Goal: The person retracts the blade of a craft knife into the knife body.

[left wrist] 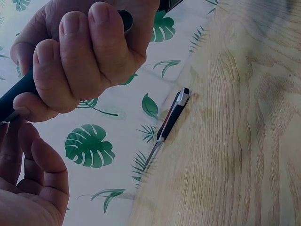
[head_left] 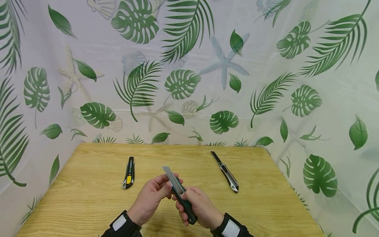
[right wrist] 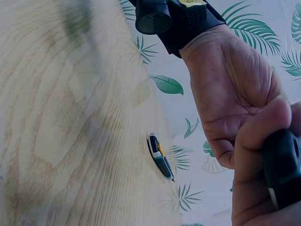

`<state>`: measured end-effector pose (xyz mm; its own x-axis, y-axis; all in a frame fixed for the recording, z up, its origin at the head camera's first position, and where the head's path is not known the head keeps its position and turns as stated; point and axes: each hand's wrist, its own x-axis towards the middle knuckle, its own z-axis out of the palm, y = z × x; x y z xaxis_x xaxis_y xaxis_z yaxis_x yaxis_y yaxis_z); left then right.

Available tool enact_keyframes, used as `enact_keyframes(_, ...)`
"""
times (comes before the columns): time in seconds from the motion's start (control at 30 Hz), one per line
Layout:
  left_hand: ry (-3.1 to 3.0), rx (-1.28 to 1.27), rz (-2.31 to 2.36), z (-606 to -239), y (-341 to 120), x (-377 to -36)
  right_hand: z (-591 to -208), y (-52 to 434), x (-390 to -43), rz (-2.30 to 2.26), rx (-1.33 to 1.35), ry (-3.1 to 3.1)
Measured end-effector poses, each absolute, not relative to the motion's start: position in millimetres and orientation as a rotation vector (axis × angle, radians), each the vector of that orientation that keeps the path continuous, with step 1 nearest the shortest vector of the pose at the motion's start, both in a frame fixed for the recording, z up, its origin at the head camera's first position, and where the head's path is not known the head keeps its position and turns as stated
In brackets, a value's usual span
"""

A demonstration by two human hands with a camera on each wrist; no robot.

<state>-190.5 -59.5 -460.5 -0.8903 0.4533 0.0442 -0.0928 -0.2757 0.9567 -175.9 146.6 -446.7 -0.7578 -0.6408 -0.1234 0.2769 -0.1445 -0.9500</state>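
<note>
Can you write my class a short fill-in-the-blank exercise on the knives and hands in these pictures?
1. The person's right hand grips the dark green utility knife, whose steel blade is slid ____.
2. The black utility knife with a yellow slider lies on the ____ side of the hands.
3. The left hand pinches the held knife near its ____.
4. The wooden table holds ____ other knives, one being the black-and-silver knife.

Missing words: out; left; blade; two

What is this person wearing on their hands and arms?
Both hands are bare, with no gloves: left hand, right hand. Each wrist carries a black strap with a white patch: the left wrist strap and the right wrist strap. The right wrist view shows a small black camera mounted on the left strap.
</note>
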Motion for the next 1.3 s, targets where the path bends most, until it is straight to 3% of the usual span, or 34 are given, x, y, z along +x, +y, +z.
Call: enact_keyframes(1.3, 1.642, 0.413, 2.248, -461.1, -59.4, -190.9, -446.0, 147.2, -175.1, -1.975, -0.448, 1.475)
